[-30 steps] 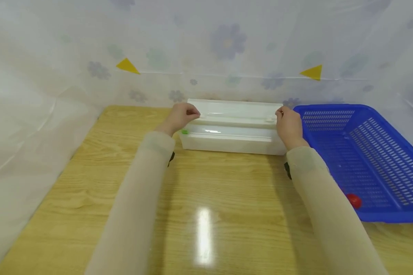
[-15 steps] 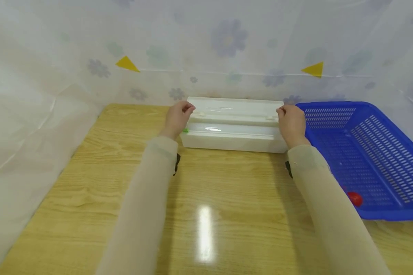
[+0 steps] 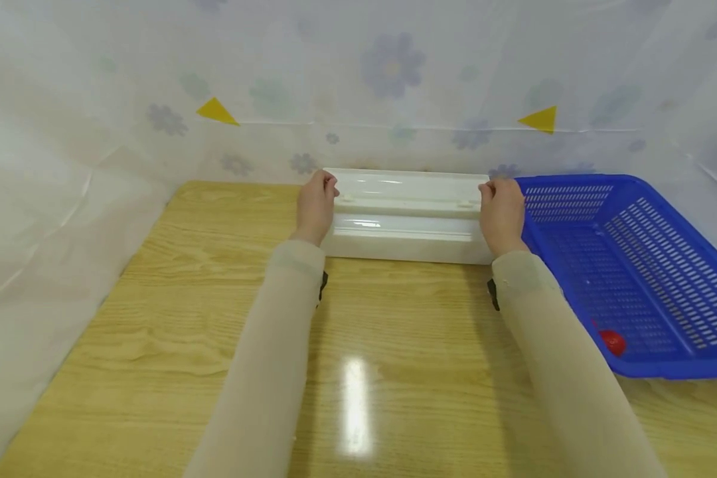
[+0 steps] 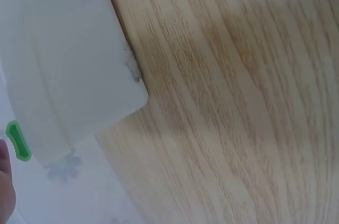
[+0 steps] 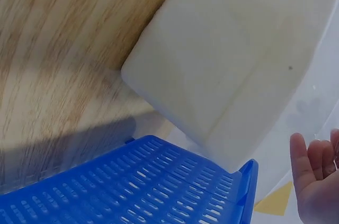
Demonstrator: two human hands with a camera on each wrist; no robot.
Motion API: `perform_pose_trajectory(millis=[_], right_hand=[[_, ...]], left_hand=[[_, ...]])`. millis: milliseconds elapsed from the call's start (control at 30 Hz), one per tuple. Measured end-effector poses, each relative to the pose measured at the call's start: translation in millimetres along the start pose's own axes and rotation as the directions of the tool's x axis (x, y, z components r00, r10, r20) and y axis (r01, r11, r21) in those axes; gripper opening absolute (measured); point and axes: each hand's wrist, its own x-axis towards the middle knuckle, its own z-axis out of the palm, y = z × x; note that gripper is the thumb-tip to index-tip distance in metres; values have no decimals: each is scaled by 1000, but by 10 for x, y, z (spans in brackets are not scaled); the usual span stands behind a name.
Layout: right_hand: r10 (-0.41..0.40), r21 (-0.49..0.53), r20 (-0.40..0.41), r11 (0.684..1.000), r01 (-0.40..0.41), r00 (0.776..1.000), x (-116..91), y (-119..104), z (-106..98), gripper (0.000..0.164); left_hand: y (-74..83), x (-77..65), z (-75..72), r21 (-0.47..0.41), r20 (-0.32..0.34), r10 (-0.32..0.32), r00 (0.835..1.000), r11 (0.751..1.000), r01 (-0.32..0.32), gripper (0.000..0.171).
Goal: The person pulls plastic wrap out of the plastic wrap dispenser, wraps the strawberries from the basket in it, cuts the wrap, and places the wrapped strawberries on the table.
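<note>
Head view: we count, from left to right, one left hand, one long white box with one lid, one right hand, one blue basket and, inside it, one red object; the left hand, its fingers curled, pinches the lid's left end, and the right hand pinches the right end; the lid stands tilted up at the rear of the box, which sits near the back edge of the wood-grain table, between the two hands.

We see room to the left, where the table runs on to its slanting side edge; more lies in front, between two pale sleeves, where a streak of light shines on the wood; on the right the space narrows, the basket's rim standing close to the box's end, though we cannot tell whether they touch.

Around this, we find one green piece at the box's left end in the left wrist view; a flower-print sheet rises just behind the box, bearing two yellow triangles, one left and one right; the basket blocks the way rightward.
</note>
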Motion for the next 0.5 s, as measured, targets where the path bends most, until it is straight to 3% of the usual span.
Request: perform_pose_trajectory(millis=[233,367,500], right_hand=[[-6,-11,-73,1000,6,997,25,-22,17,35],[-29,-35,-152,999,24,988,52,-26,21,34],[-15,5,-161,1000,16,987,62,-23,13,33]], left_hand=[[42,-19,53,-13,-76,-21,997,1000,20,24],[100,-36,93,-50,-105,-74,992,996,69,24],[143,-49,124,-96,-104,-125,987,989,115,25]])
